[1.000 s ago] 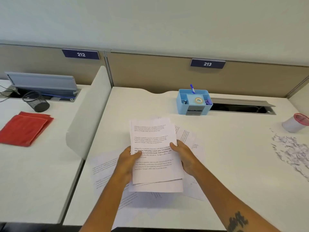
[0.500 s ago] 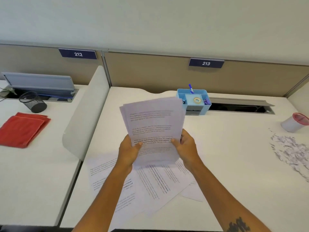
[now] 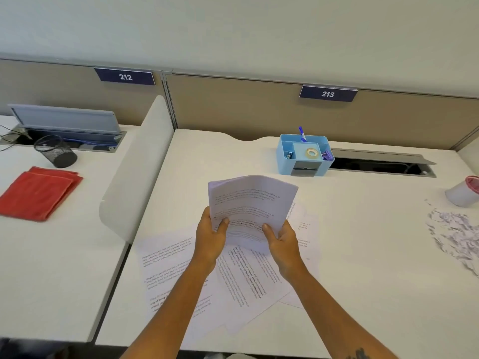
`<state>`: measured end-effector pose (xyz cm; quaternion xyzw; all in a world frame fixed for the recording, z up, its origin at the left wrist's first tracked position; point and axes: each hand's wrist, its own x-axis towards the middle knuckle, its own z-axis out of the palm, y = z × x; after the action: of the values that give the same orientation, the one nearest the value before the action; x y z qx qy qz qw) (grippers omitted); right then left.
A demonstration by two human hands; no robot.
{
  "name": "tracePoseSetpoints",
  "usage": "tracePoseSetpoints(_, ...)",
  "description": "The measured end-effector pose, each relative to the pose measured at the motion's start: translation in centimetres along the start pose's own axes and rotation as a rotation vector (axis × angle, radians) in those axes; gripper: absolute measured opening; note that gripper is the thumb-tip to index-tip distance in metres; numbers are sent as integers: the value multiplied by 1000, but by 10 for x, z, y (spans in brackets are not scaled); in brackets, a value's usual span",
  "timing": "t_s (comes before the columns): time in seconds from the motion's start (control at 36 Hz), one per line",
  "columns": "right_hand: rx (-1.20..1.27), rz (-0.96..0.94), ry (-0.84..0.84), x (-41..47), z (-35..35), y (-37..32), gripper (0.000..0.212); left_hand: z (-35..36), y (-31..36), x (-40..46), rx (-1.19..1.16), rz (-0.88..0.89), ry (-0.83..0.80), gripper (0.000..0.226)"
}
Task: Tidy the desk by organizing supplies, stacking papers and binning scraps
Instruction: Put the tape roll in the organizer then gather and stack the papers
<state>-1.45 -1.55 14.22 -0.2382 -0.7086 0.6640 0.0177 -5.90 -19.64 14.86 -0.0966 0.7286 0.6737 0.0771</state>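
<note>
A bundle of printed sheets (image 3: 250, 203) stands nearly upright above the white desk (image 3: 363, 268), its top edge curling away from me. My left hand (image 3: 210, 238) grips its lower left side, thumb on the front. My right hand (image 3: 283, 242) grips the lower right side the same way. Several loose printed sheets (image 3: 241, 278) lie fanned out flat on the desk under my hands. A heap of torn paper scraps (image 3: 456, 237) lies at the far right. A blue desk organiser (image 3: 303, 155) with a pen, tape and clips stands at the back.
A white cup with a pink rim (image 3: 462, 193) sits at the right edge, beyond the scraps. A grey cable tray (image 3: 381, 161) runs along the back. A white divider (image 3: 137, 172) separates the left desk, which holds a red cloth (image 3: 39, 193) and a black mesh cup (image 3: 55, 151).
Both hands lifted the bundle off the desk and tipped it upright; the sheets now sit closer together, with the top edge bending over. The loose sheets beneath are uncovered.
</note>
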Motion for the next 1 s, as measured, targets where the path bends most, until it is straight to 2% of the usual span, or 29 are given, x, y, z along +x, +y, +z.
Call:
tracePoseSetpoints(0.39,-91,-19,-81,10,-4,-12,36,-16,5,9,65,1,21,29)
tracePoseSetpoints(0.47,-85,-4,-128,9,-6,-11,36,-29,-2,13,93,-20,12,34)
tracePoseSetpoints(0.56,-75,59,-146,6,-8,-2,31,-44,-14,17,169,-83,-1,37)
tracePoseSetpoints(0.61,-92,108,-139,5,-10,10,29,-59,-30,19,304,-98,-9,39)
tracePoseSetpoints(0.75,-155,187,-98,-1,-20,35,31,-120,-73,24,793,-19,31,59)
tracePoseSetpoints(0.83,-154,213,-73,-5,-28,44,33,-157,-89,31,926,-51,25,75)
tracePoseSetpoints(1.0,-132,237,-28,-6,-36,52,32,-199,-108,43,1115,-99,-110,111)
